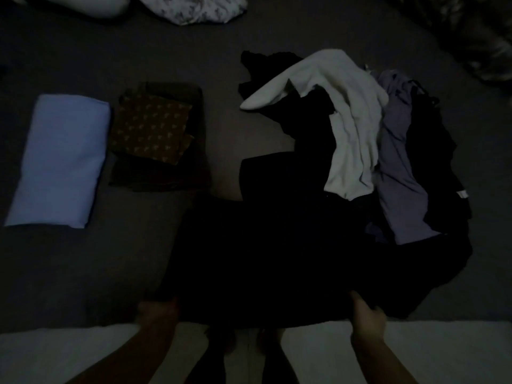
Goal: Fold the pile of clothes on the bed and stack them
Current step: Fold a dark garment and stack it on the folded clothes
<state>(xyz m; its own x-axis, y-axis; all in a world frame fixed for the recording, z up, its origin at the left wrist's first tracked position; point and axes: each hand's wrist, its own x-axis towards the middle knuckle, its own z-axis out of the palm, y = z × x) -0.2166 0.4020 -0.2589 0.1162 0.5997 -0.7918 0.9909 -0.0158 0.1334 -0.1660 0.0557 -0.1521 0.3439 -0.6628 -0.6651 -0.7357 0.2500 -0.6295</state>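
A black garment (257, 253) lies spread on the dark bed (83, 273) in front of me. My left hand (158, 311) grips its near left edge and my right hand (367, 314) grips its near right edge. To the right lies the unfolded pile: a white garment (349, 128), a purple-grey garment (399, 173) and more black cloth (437, 162). At the left a folded blue piece (61, 162) lies flat. Beside it sits a stack of dark folded pieces with a brown patterned one (151, 131) on top.
A patterned white pillow (194, 6) and a pale cushion (105, 5) lie at the head of the bed. A dark patterned blanket (471, 31) fills the far right corner. The bed's near edge (443, 325) meets a pale floor below.
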